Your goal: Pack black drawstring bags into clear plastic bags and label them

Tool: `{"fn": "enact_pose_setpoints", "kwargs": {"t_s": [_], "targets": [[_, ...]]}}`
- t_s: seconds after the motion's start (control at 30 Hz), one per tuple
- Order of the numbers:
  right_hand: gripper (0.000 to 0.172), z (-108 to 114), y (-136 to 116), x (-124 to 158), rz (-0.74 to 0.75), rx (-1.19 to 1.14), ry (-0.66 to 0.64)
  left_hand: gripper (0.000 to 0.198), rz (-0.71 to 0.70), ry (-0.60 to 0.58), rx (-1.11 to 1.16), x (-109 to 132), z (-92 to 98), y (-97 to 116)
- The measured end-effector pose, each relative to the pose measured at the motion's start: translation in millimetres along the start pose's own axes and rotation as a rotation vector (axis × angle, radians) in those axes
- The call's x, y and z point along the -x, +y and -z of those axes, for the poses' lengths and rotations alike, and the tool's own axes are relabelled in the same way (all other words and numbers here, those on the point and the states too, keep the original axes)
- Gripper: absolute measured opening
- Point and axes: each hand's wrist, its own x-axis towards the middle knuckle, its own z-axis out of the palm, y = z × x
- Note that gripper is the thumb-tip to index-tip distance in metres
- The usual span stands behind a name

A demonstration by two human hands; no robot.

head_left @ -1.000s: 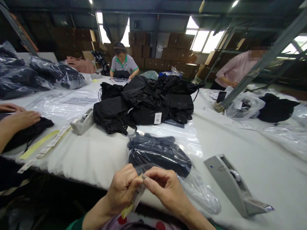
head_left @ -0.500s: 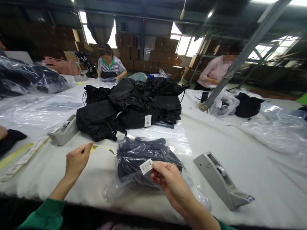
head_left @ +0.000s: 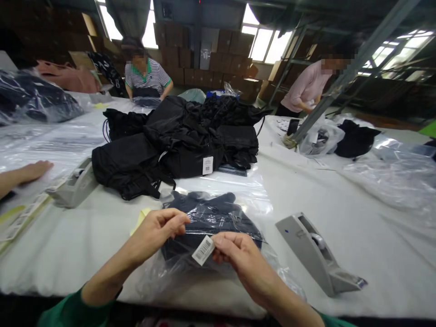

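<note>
My right hand [head_left: 235,254] pinches a small white barcode sticker [head_left: 203,250] by its corner, above a clear plastic bag with dark folded fabric goods [head_left: 218,213] inside. Just left of the sticker is my left hand [head_left: 160,231], its fingers curled and its thumb and forefinger tips close together, with nothing visible between them. A yellow strip [head_left: 140,220] shows behind the left wrist, partly hidden. The bag lies on the white-covered table [head_left: 306,190], close to its front edge.
Black bags [head_left: 184,141] are heaped beyond the plastic bag, one with a white hang tag [head_left: 207,165]. Grey tape dispensers stand at right [head_left: 316,254] and left [head_left: 75,186]. Another person's hand [head_left: 37,170] rests at far left. Two people work across the table.
My left hand has moved right, away from the yellow strip it held, to beside the sticker. The sticker has tilted in my right hand. Another person's hand has reached in at left.
</note>
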Motion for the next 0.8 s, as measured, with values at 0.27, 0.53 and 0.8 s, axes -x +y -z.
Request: {"fn": "enact_pose_setpoints", "kwargs": {"t_s": [0.27, 0.53, 0.8], "targets": [[0.055, 16, -19, -22, 0.087, 0.395, -0.192, 0.021, 0.09, -0.354, -0.058, -10, -19.8, 30], [0.044, 12, -8, -4, 0.228, 0.143, 0.199, 0.026, 0.089, 0.321, 0.625, 14, -57.2, 14], [0.031, -18, 16, 8, 0.232, -0.209, 0.197, 0.03, 0.119, 0.465, 0.894, 29, -89.7, 9]]}}
